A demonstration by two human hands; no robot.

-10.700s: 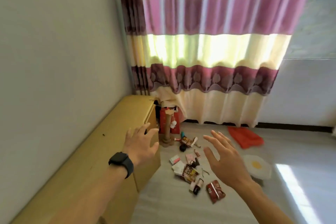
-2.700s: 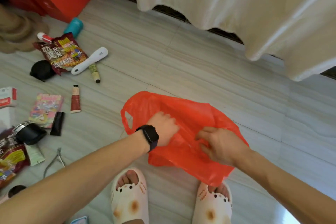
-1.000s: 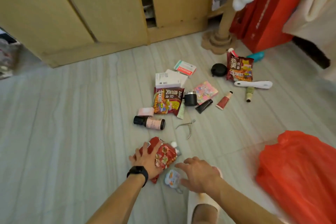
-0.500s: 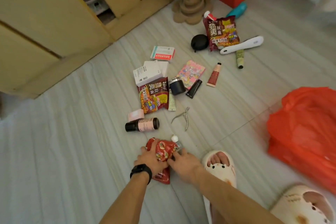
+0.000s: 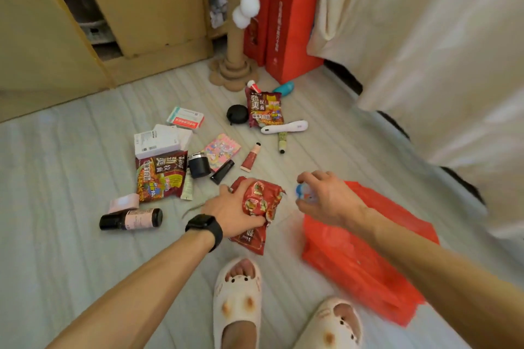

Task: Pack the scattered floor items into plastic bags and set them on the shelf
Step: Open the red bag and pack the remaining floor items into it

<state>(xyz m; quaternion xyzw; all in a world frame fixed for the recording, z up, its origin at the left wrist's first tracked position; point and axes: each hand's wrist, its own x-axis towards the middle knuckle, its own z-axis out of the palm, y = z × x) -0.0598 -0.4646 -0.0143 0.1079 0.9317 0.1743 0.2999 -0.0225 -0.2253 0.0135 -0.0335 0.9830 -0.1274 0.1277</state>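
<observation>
My left hand [image 5: 229, 214] grips a crumpled red snack packet [image 5: 256, 207], lifted off the floor [image 5: 71, 235]. My right hand [image 5: 326, 198] pinches a small blue-and-white item [image 5: 302, 193], blurred, above the edge of the red plastic bag [image 5: 363, 263] lying on the floor just right of my slippers [image 5: 236, 303]. Other packets, tubes and boxes lie scattered near the yellow cabinet [image 5: 156, 3].

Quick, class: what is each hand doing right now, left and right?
Left hand: closed on the red snack packet.
Right hand: closed on a small blue and white item; what it is cannot be told.
</observation>
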